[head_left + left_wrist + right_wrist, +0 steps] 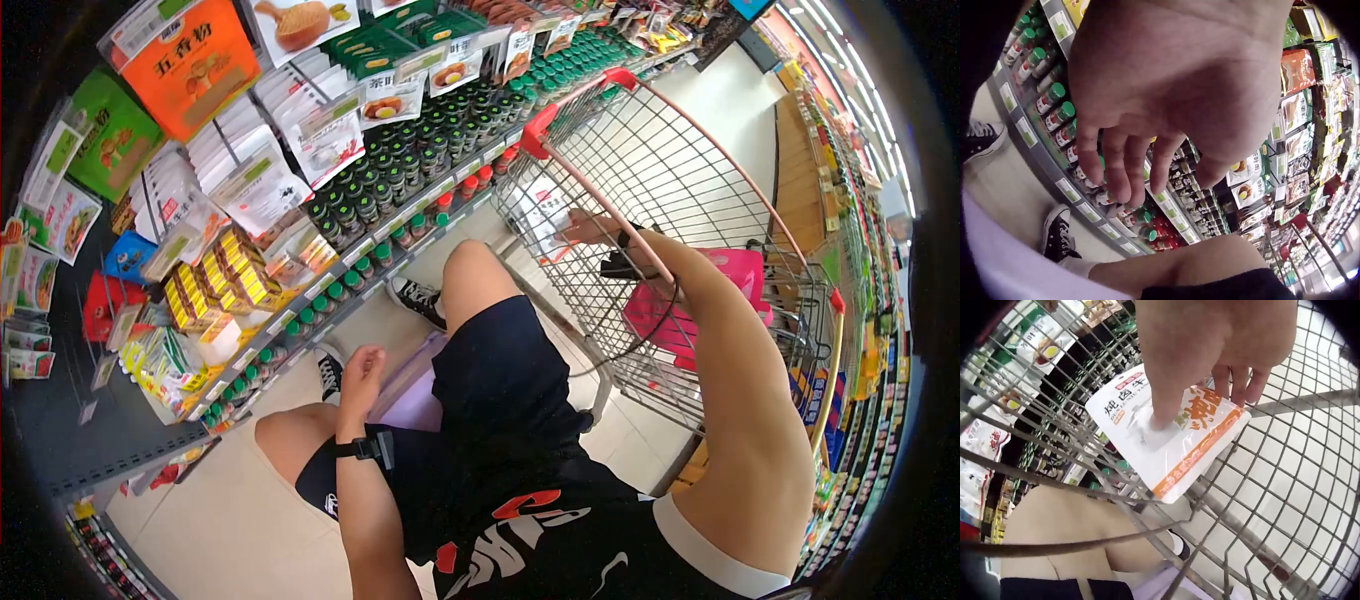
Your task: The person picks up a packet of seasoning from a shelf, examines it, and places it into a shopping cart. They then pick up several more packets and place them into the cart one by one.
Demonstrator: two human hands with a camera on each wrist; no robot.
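Inside the wire cart [690, 180], the right hand [597, 229] pinches a white pouch with an orange edge [541, 212]. In the right wrist view the thumb of the right hand [1210, 356] lies across the front of the pouch [1166, 450], with the other fingers at its far edge. The left hand [362, 375] is raised above the person's lap and holds nothing. Seen in the left wrist view, the fingers of the left hand [1166, 94] hang loosely bent, in front of green-capped jars [1060, 115] on the shelf.
A pink bag [738, 275] lies in the cart. Shelves to the left carry dark-capped jars [370, 190], yellow boxes [222, 280] and an orange packet [190, 70]. A lilac stool or box [410, 385] is under the person. More shelves [870, 330] stand beyond the cart.
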